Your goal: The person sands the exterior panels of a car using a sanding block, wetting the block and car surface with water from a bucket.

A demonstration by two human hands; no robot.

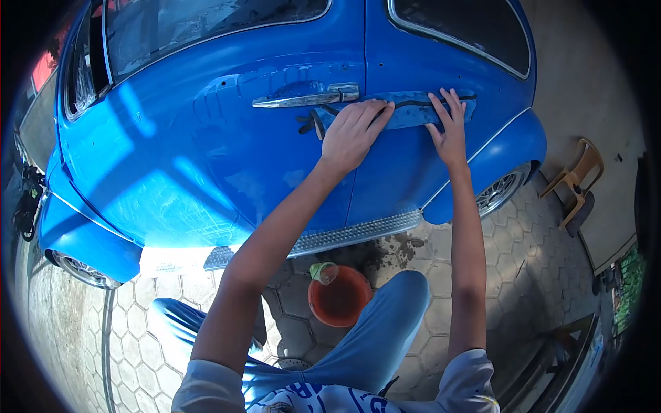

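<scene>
A long blue sanding block [411,117] with a dark line along its length lies flat against the blue car's side [289,165], across the gap behind the door. My left hand [350,134] is closed over its left part, just below the chrome door handle [306,96]. On the right part, my right hand [449,129] grips the block with fingers spread across it and the thumb at its lower edge. Dark pieces stick out at the block's left end. The face against the paint is hidden.
Below the running board [358,233] stands an orange-red bucket [339,318] of dark liquid, a green-and-clear container [323,272] at its rim. Wet patches mark the hexagonal paving [441,316] nearby. A brown plastic chair [577,180] stands at the right, by the wall.
</scene>
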